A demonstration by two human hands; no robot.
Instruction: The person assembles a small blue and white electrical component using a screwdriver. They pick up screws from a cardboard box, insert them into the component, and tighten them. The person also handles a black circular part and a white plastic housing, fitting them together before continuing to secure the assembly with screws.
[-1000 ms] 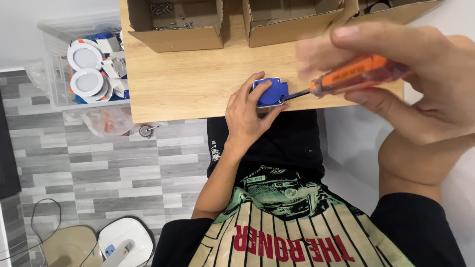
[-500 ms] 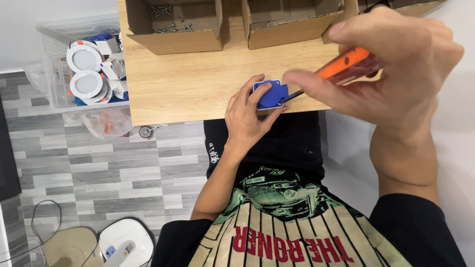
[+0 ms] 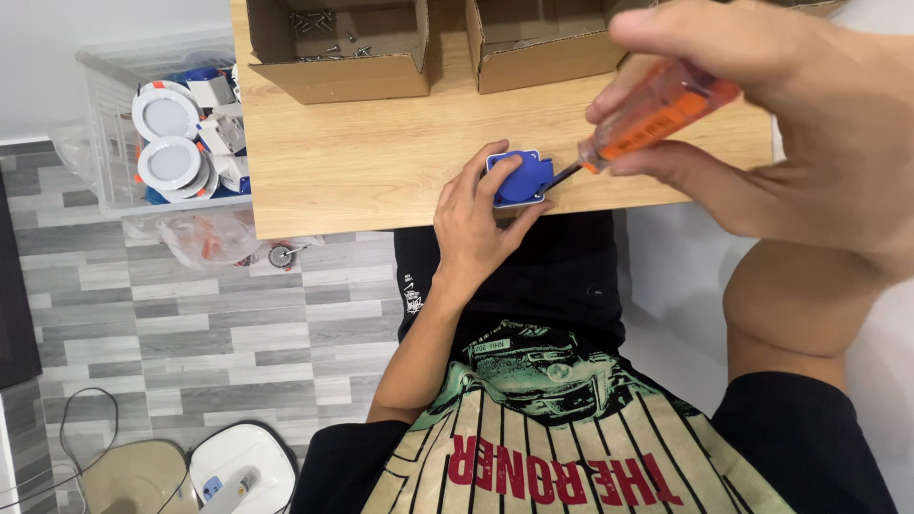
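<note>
Here: your left hand point(image 3: 473, 224) pins blue socket point(image 3: 520, 178), white-edged, round-lidded, on surface point(image 3: 362, 162) edge. Your right hand point(image 3: 781, 124) grips orange screwdriver point(image 3: 657, 111), tip touching socket side.

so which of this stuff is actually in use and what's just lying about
In use:
- blue socket part, held on the wooden table by the left hand
- orange-handled screwdriver in the right hand, tip at the part

Lying about:
- cardboard box of screws
- second cardboard box
- clear bin of round white lights
- plastic bag on the floor
</note>
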